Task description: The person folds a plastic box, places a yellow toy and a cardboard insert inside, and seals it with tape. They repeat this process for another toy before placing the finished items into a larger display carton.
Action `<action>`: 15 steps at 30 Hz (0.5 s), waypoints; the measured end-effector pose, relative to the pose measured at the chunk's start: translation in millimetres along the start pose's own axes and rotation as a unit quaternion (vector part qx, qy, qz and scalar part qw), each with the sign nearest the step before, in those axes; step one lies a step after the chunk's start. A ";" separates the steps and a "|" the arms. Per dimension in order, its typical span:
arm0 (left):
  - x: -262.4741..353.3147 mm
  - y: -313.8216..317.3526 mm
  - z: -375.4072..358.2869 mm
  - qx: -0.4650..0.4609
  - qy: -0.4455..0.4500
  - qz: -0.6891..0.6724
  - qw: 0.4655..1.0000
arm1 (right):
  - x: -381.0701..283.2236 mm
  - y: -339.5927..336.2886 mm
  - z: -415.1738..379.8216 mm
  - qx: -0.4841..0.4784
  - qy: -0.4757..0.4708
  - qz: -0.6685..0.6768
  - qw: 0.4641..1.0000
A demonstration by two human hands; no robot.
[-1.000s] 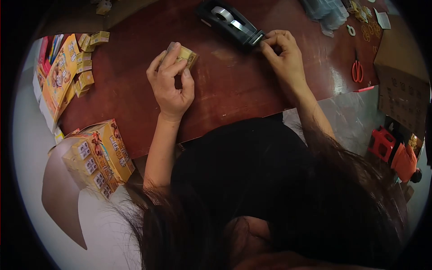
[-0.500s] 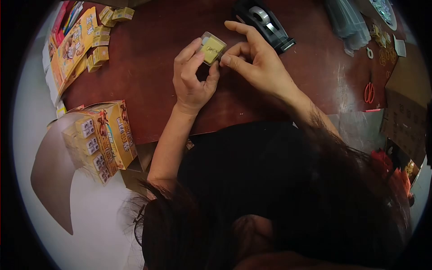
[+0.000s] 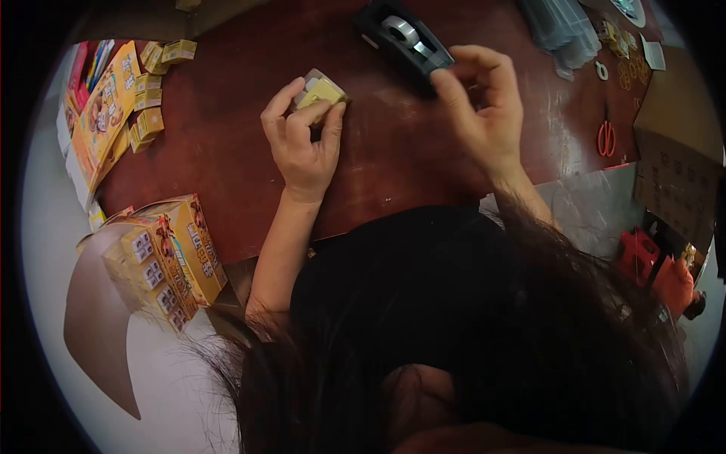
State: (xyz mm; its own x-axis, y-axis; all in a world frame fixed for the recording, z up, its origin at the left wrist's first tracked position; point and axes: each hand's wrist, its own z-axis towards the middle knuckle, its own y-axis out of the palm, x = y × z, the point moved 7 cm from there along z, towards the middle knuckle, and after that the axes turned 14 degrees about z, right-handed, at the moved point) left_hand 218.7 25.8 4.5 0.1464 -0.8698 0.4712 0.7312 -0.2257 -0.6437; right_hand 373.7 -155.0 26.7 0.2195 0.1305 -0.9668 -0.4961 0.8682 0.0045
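My left hand (image 3: 301, 147) is closed around a small yellow box in a clear plastic case (image 3: 321, 91), fingers on its left and thumb below. The box is tilted, and its lower part is hidden by the fingers. My right hand (image 3: 488, 106) is at the front end of a black tape dispenser (image 3: 414, 62). Its thumb and index fingertip are apart, close to the dispenser's cutting end. Whether they touch the tape cannot be made out. A roll of clear tape (image 3: 399, 30) sits in the dispenser.
Small yellow boxes (image 3: 147, 98) and a printed orange package (image 3: 106, 113) lie at the left. A display carton (image 3: 193, 250) stands at the table's near left edge. Clear plastic sleeves (image 3: 560, 34), red-handled scissors (image 3: 606, 138) and a cardboard box (image 3: 677, 151) are at the right.
My right hand has moved from beside the boxed item to the tape dispenser. My left hand still holds the box, now slightly lower and further left in view. The whole view has shifted a little.
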 end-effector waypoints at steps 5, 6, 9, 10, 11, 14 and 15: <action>-11.5 9.6 -5.6 0.004 -0.011 -0.013 1.000 | 36.1 -36.2 24.0 -0.064 0.070 -0.131 0.987; -10.6 9.1 -4.6 0.003 -0.008 -0.015 1.000 | 41.1 -30.3 22.4 -0.082 0.138 -0.111 0.981; -14.3 3.2 -2.6 -0.025 -0.088 -0.099 0.991 | 56.6 -27.5 15.2 -0.073 0.186 0.067 0.978; -14.5 -3.0 0.0 -0.024 -0.145 -0.133 0.980 | 54.1 -27.8 14.0 -0.075 0.184 0.070 0.978; -16.4 -8.5 1.7 -0.022 -0.201 -0.166 0.965 | 50.8 -29.0 9.3 -0.069 0.200 0.108 0.971; -27.1 -15.6 2.2 -0.005 -0.285 -0.225 0.932 | 49.7 -32.4 -1.2 -0.059 0.185 0.151 0.969; -30.1 -14.9 1.6 0.003 -0.328 -0.275 0.904 | 47.2 -34.4 -5.1 -0.051 0.152 0.153 0.975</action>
State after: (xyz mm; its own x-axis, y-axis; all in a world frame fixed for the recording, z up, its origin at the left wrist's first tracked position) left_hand 204.4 56.0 0.8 0.1214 -0.1800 0.9761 0.8171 -0.5402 -0.2012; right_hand 396.8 -181.2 -20.4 -0.2023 0.2148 -0.9555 -0.5835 0.7571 0.2938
